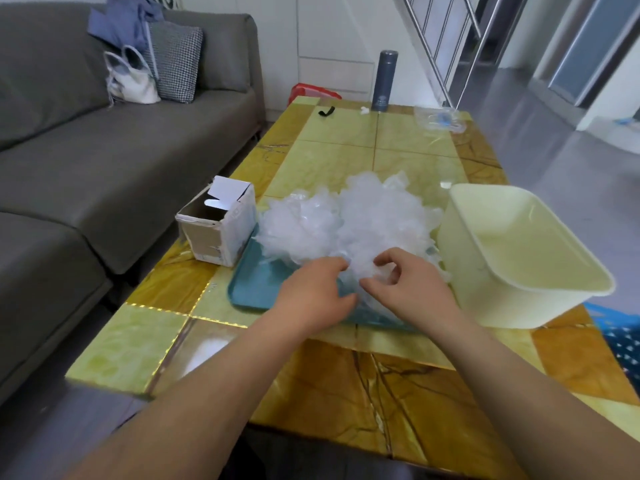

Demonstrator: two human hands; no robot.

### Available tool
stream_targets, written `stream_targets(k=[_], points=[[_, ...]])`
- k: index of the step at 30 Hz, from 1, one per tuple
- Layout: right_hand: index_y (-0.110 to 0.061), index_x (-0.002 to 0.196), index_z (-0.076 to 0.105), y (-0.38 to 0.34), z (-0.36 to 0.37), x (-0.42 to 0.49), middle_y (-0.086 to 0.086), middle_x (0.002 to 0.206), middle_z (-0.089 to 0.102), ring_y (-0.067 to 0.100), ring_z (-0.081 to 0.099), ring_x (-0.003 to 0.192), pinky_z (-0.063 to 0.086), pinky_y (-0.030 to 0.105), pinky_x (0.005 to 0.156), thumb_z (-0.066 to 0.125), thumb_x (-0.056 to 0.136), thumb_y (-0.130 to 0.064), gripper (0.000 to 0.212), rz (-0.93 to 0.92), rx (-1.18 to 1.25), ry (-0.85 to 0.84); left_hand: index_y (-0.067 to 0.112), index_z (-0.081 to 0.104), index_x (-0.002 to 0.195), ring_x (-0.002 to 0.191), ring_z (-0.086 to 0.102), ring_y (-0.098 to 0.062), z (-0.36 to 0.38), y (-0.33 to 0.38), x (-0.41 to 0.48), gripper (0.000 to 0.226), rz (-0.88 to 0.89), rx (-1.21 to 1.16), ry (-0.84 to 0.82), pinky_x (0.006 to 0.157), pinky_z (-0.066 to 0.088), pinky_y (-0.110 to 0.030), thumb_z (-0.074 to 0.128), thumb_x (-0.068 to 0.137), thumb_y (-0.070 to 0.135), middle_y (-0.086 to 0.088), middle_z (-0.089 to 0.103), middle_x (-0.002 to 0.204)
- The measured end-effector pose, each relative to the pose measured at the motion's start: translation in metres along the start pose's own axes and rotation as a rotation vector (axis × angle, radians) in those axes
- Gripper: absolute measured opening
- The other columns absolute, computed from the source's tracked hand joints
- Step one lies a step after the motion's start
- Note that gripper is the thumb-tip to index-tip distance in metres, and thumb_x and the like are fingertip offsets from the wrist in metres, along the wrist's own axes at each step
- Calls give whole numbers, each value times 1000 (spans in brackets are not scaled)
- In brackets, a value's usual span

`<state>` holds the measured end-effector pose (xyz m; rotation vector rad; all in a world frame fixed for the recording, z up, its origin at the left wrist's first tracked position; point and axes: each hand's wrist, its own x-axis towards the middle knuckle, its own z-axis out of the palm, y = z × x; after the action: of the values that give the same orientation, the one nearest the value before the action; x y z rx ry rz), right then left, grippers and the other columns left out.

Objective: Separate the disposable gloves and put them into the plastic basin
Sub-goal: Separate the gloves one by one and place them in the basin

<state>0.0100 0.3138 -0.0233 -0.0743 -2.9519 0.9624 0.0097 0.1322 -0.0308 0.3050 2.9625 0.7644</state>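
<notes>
A big heap of clear disposable gloves (pixel 346 220) lies on a teal tray (pixel 252 289) in the middle of the table. A pale yellow plastic basin (pixel 519 299) stands just right of the heap, and its inside looks bare. My left hand (pixel 311 292) and my right hand (pixel 408 285) are both at the near edge of the heap. Their fingertips pinch into the clear film close together. I cannot tell whether they hold one glove or two.
An opened cardboard box (pixel 218 223) stands left of the tray. At the table's far end are a grey flask (pixel 384 81), a clear plastic bag (pixel 440 119) and a small black item (pixel 326 111). A grey sofa (pixel 104 150) runs along the left.
</notes>
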Motion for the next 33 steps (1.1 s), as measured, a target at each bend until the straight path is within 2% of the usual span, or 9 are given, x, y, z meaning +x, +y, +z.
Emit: stream_targets(k=[6,8,11,16,19,24,26,30,33], points=[[-40,110,60,18,12,1,-13,76,57,15,63,80,53,34,72,72,73,-54,40,-39,10,26,27,60,118,99,65,-22,17,8,27,38,-93,-110,-32,88,56,-41,74,84,36,2,69,104],[-40,98,60,22,13,4,-10,69,59,17,65,79,55,35,72,69,77,-50,25,-37,-4,16,31,60,91,86,65,-21,28,3,27,17,-101,-156,-12,75,54,-35,74,83,27,5,65,85],[-36,85,60,28,13,8,-3,60,64,19,66,64,58,38,63,62,79,-34,7,-21,170,40,31,50,64,80,64,-26,42,-2,32,32,-61,-172,24,66,43,-30,70,86,19,4,60,77],[-39,108,57,33,6,8,-1,55,58,7,53,46,45,25,48,58,94,-14,28,30,441,172,25,63,76,65,61,-14,20,11,35,15,-86,-443,162,55,45,-19,73,87,25,2,66,76],[-44,142,47,30,6,4,-6,64,56,1,52,53,43,11,52,58,95,-15,57,55,458,79,15,64,74,55,50,-10,0,16,27,15,-127,-627,235,53,43,-22,75,82,21,6,58,61],[-43,159,25,26,2,-2,-5,96,67,-2,62,73,42,10,60,64,93,-23,79,99,368,-65,14,55,60,65,55,-21,-28,21,17,31,-168,-1069,231,56,47,-27,67,86,1,-5,56,66],[-38,161,24,22,-3,-5,-5,111,65,4,66,79,48,17,67,65,91,-20,84,124,430,-30,16,56,66,68,63,-20,-29,19,17,31,-179,-1134,209,61,57,-29,66,92,2,-5,61,69],[-28,141,48,14,-16,-18,-8,109,49,12,55,92,55,40,86,69,83,-18,62,-97,156,321,0,57,79,68,61,-17,-17,10,15,23,-160,-852,168,71,62,-40,60,99,11,-2,62,67],[-29,130,51,0,-15,-32,-11,116,44,5,51,104,52,32,90,81,78,-35,61,-290,136,371,-3,65,87,69,64,-17,-19,21,9,25,-139,-868,117,64,58,-30,60,102,16,-6,69,74]])
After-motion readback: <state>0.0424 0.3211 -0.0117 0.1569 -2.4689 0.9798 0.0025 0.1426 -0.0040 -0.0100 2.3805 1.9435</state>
